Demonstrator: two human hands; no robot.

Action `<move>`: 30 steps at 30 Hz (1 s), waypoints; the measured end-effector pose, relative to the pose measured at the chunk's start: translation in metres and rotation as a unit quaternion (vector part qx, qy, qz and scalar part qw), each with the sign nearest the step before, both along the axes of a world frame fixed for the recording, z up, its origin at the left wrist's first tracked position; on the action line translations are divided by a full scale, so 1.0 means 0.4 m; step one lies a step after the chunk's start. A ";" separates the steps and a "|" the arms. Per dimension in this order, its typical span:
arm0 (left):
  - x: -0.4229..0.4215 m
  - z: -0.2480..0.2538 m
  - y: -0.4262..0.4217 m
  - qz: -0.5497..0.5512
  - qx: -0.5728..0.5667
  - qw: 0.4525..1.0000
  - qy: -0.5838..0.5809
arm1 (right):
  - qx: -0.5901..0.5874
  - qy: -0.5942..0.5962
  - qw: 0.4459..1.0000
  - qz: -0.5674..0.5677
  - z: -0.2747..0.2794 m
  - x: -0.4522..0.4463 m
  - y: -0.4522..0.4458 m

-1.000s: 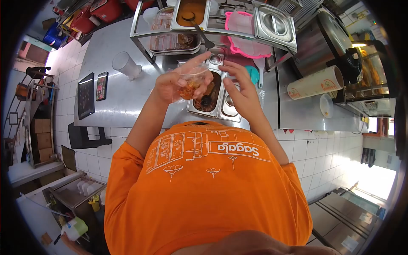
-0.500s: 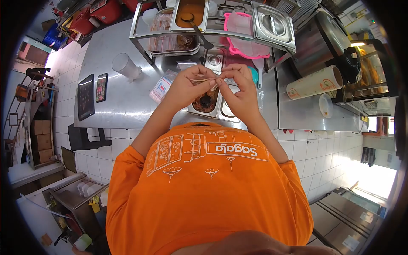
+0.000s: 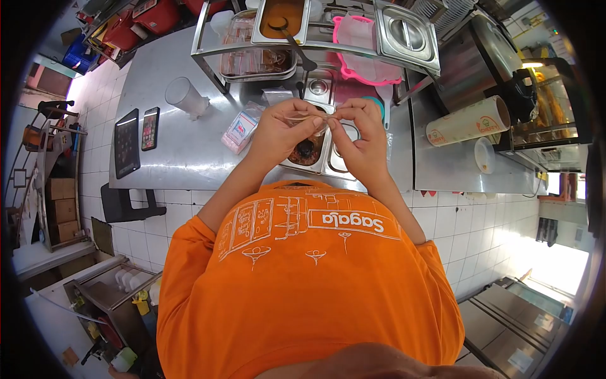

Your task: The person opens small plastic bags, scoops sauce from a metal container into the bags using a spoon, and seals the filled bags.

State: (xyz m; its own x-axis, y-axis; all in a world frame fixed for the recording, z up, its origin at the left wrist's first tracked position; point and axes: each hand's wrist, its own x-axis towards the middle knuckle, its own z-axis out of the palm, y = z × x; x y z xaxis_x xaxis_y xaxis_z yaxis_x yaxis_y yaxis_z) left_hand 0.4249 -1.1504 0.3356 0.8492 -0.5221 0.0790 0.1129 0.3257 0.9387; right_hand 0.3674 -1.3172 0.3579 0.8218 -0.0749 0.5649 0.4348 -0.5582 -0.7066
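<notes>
My left hand [image 3: 283,131] pinches the top edge of a small clear plastic bag [image 3: 304,116] over the counter. On the bag's right end, my right hand [image 3: 358,134] closes its fingertips, close to those of my left hand. Most of the bag and its contents are hidden behind my fingers. Just below the hands sits a steel food pan [image 3: 302,165] with dark food and a black round utensil in it. A lidded steel pan [image 3: 339,163] stands beside it, partly covered by my right hand. A packet with a red and blue print [image 3: 240,131] lies left of my left forearm.
A steel rack [image 3: 214,50] holds a pan of orange sauce [image 3: 274,14] with a black ladle and a lidded pan [image 3: 407,38]. A pink tray [image 3: 368,74] is behind. At left are a clear cup [image 3: 184,96], a phone [image 3: 150,129] and a tablet [image 3: 127,144]; a paper roll [image 3: 468,123] is right.
The bag of orange-brown food was in my left hand, with my right hand open beside it. Both hands have since come together at the bag's top edge, and the printed packet has come into view.
</notes>
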 end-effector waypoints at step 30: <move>-0.013 -0.079 -0.024 -0.075 0.026 0.985 0.151 | 0.422 0.177 0.887 0.067 -0.065 -0.009 -0.042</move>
